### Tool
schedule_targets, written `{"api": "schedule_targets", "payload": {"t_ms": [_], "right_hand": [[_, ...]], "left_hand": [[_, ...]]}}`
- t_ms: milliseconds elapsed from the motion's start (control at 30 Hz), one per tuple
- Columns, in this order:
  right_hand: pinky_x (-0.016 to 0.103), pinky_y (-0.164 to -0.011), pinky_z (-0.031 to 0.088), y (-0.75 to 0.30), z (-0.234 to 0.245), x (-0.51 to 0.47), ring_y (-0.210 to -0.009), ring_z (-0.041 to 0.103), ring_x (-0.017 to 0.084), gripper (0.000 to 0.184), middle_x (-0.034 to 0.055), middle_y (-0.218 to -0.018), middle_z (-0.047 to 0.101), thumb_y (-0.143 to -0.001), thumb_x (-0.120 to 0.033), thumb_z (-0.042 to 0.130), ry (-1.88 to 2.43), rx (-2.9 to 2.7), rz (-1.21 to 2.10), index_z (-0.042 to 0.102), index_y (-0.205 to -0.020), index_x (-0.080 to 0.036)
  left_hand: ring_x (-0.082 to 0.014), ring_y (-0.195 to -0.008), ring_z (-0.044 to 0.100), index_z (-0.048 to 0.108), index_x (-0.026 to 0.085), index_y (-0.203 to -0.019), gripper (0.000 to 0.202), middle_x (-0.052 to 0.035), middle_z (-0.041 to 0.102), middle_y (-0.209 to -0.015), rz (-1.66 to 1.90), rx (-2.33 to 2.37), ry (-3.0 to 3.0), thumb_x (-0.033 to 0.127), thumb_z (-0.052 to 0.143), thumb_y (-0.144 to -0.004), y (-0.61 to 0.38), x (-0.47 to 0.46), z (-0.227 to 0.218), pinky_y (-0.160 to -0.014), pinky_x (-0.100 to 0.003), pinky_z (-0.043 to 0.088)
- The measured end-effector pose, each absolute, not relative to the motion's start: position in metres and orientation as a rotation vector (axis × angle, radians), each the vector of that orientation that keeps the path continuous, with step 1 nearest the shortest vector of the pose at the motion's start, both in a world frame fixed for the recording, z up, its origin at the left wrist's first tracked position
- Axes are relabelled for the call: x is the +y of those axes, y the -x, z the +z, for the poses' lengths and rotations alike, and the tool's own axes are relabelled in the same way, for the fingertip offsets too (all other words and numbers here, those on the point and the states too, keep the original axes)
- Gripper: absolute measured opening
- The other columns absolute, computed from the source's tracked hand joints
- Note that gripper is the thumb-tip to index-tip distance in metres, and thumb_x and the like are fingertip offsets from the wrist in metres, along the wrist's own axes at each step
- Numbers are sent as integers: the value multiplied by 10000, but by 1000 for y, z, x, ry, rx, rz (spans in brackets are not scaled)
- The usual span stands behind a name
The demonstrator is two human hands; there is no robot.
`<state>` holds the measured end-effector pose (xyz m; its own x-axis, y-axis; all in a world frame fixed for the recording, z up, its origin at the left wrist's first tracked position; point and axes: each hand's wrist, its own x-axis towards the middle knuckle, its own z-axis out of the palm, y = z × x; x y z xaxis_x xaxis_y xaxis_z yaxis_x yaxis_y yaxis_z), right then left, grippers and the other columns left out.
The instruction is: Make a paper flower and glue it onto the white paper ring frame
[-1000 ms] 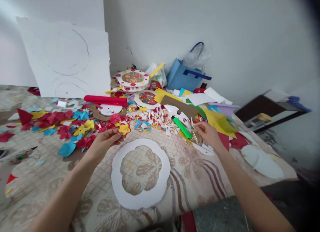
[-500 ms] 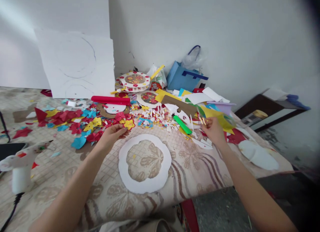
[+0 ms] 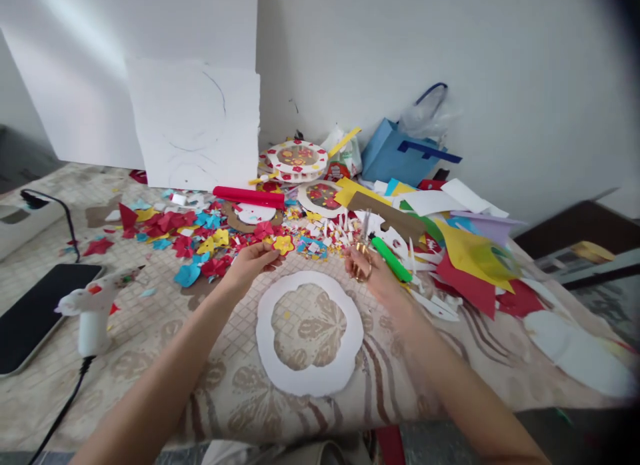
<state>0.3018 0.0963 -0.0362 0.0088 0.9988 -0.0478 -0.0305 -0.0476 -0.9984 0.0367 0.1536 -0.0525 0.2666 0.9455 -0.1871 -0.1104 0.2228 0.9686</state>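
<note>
My left hand [image 3: 250,265] pinches a small yellow paper flower with a red centre [image 3: 283,243] just beyond the white paper ring [image 3: 310,378]. The ring has a flower-shaped hole and lies flat on the patterned cloth between my arms. My right hand [image 3: 373,278] is closed on a pair of gold-handled scissors [image 3: 361,259], blades pointing up and away, right of the flower. A green marker [image 3: 391,258] lies just right of that hand.
Red, blue and yellow paper flowers and scraps [image 3: 175,231] litter the far left. A white glue gun [image 3: 90,311] and a dark tablet [image 3: 35,315] lie at the left. Decorated paper plates [image 3: 297,159], a red roll [image 3: 249,196], coloured sheets [image 3: 465,251], a blue bag [image 3: 400,159].
My right hand picked the scissors up from the scraps at the right and brought them left towards the flower. My view swung left, revealing the glue gun and tablet.
</note>
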Motion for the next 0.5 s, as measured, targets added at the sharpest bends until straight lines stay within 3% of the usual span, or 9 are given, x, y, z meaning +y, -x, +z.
{"api": "schedule_targets", "payload": {"t_ms": [133, 200, 400, 500], "right_hand": [[232, -435, 276, -272, -37, 112, -487, 441, 98, 693, -3, -653, 529, -679, -823, 432, 935, -1125, 1672, 573, -889, -178], [231, -425, 262, -266, -41, 112, -475, 437, 96, 742, 0, -667, 519, -650, -868, 378, 822, -1116, 1803, 557, -857, -178], [232, -429, 258, -265, -47, 101, -433, 389, 82, 744, -16, -636, 467, -721, -851, 244, 724, -1142, 1946, 537, -822, -175], [236, -428, 266, -266, -49, 96, -422, 380, 84, 729, -21, -623, 454, -746, -833, 226, 841, -1235, 1820, 538, -817, -178]], "left_hand": [[-95, -621, 594, 582, 151, -717, 285, -15, 672, -694, 911, 975, -1062, 363, 759, -646, -43, 163, -40, -600, -211, 433], [-90, -625, 597, 578, 151, -725, 282, -14, 674, -702, 918, 935, -1024, 348, 764, -647, -47, 166, -35, -602, -205, 434], [-91, -639, 606, 571, 146, -733, 293, -26, 681, -730, 912, 872, -908, 344, 770, -651, -53, 159, -37, -613, -206, 448], [-88, -635, 604, 565, 149, -735, 286, -25, 681, -727, 898, 871, -888, 339, 766, -663, -49, 154, -41, -613, -203, 449]]}}
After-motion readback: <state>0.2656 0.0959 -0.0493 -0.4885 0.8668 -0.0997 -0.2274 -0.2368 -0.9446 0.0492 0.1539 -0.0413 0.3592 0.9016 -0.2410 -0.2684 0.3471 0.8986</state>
